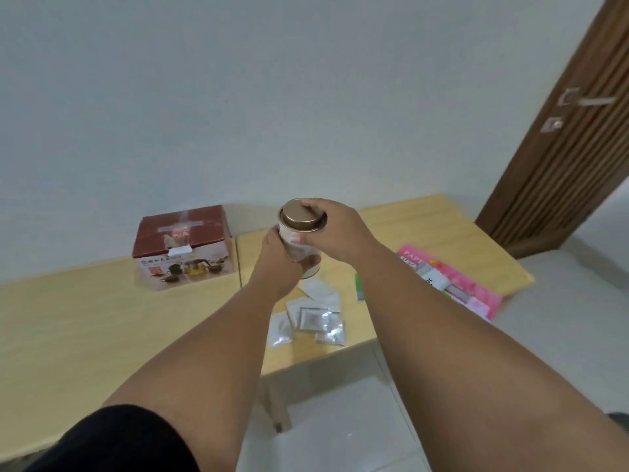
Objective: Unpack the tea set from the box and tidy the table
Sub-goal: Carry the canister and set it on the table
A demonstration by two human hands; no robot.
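Note:
A round tea tin [299,248] with a pale body is held above the table in both hands. My left hand [279,260] wraps the tin's body from the left. My right hand [332,229] grips its bronze lid [299,212] from the right side. The tea set box [182,248], red on top with teapot pictures on its front, stands closed on the wooden table [85,328] at the back, to the left of the tin. Several silver foil sachets [311,318] lie on the table under my hands.
A pink paper pack [452,284] with a small white-and-grey object on it lies at the right of the table, partly over its edge. A green strip [359,287] lies beside my right forearm. A brown slatted door [561,137] stands at the right. White floor tiles lie below.

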